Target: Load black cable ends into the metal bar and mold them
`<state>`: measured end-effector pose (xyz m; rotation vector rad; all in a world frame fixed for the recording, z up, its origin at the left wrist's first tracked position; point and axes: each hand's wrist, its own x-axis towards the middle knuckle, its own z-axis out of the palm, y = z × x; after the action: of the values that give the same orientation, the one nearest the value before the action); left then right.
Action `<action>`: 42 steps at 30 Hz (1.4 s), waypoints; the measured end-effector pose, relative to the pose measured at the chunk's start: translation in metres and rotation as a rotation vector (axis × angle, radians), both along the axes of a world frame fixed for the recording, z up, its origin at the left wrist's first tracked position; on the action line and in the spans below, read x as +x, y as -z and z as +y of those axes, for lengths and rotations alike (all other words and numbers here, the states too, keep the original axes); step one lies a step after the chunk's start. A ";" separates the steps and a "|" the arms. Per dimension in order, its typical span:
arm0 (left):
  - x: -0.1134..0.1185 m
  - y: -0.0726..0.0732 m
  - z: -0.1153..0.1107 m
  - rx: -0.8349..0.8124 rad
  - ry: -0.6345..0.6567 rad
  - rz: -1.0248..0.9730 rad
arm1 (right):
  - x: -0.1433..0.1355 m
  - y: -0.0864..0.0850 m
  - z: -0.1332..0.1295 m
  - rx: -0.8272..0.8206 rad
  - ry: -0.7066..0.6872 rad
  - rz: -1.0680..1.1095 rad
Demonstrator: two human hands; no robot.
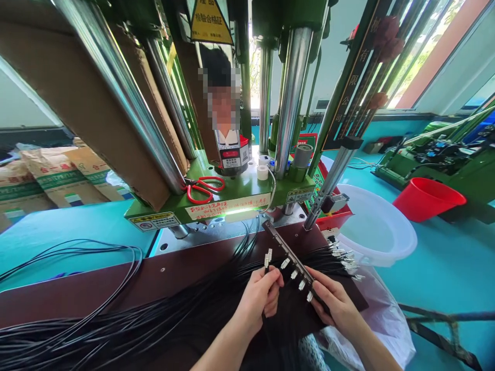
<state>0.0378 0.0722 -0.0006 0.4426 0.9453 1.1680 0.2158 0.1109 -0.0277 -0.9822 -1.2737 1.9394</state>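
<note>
My left hand (262,294) is closed around black cables, whose pale plug ends (268,256) stick up above the thumb. To its right, my right hand (338,299) grips the near end of a dark metal bar (284,246) with several slots. White-tipped plugs (301,285) jut from the bar's left side, their ends pointing toward me. The bar slants away to the upper left, its far end close to the press's lower edge. Beneath both hands lies a thick bundle of black cables (166,314), partly hidden by my left forearm.
A green press (178,206) with steel columns stands ahead, red-handled scissors (204,189) on its ledge. More cable ends (344,257) lie at the right of the brown table (116,288). Beyond are a white tub (398,242), a red bucket (429,198) and sacks (50,175). A person shows behind the press.
</note>
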 end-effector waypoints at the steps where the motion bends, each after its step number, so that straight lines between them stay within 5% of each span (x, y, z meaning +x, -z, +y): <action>1: 0.000 0.000 0.000 -0.005 0.001 -0.011 | 0.000 0.001 0.000 0.004 -0.010 -0.008; 11: 0.004 0.003 0.002 -0.034 -0.072 0.139 | 0.001 0.001 0.002 -0.011 -0.008 -0.030; 25: -0.005 0.008 -0.003 0.061 -0.006 0.236 | -0.004 0.005 -0.002 0.136 -0.081 -0.131; 30: -0.009 0.001 -0.002 0.170 -0.222 0.431 | 0.000 0.001 0.001 0.061 -0.033 -0.075; 35: -0.013 0.001 -0.002 0.104 0.014 0.353 | 0.002 -0.004 0.000 0.025 -0.032 -0.081; 42: -0.014 0.001 -0.001 0.035 0.071 0.266 | -0.002 -0.013 -0.001 0.044 -0.055 -0.150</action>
<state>0.0233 0.0709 -0.0021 0.6666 1.1304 1.0787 0.2143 0.1100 -0.0142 -1.0983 -1.4347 1.9000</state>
